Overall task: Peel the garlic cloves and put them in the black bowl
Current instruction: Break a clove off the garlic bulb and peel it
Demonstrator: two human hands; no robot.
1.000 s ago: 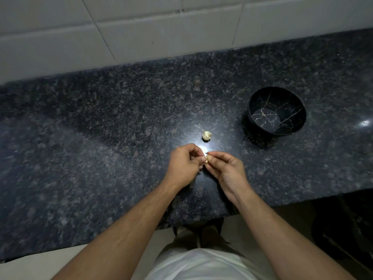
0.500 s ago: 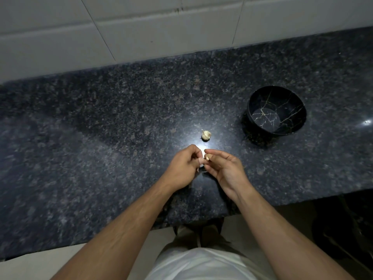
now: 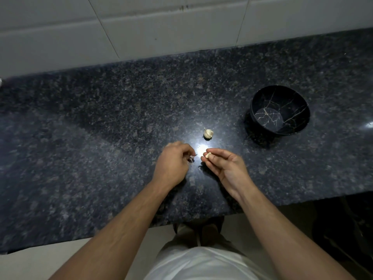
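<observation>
Your hands have pulled apart, the right hand [image 3: 226, 166] pinching a garlic clove [image 3: 207, 155], the left hand [image 3: 173, 162] pinching what looks like peel, with the black bowl [image 3: 290, 96] far right empty and more garlic [image 3: 208, 133] waiting.

Left hand [image 3: 173, 164] loosely curled; right hand [image 3: 224, 166] palm-up, fingertips pinched.

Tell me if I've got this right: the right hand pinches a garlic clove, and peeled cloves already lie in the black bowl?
Not quite. The head view shows the black bowl holding no cloves. The right hand does pinch a garlic clove.
</observation>
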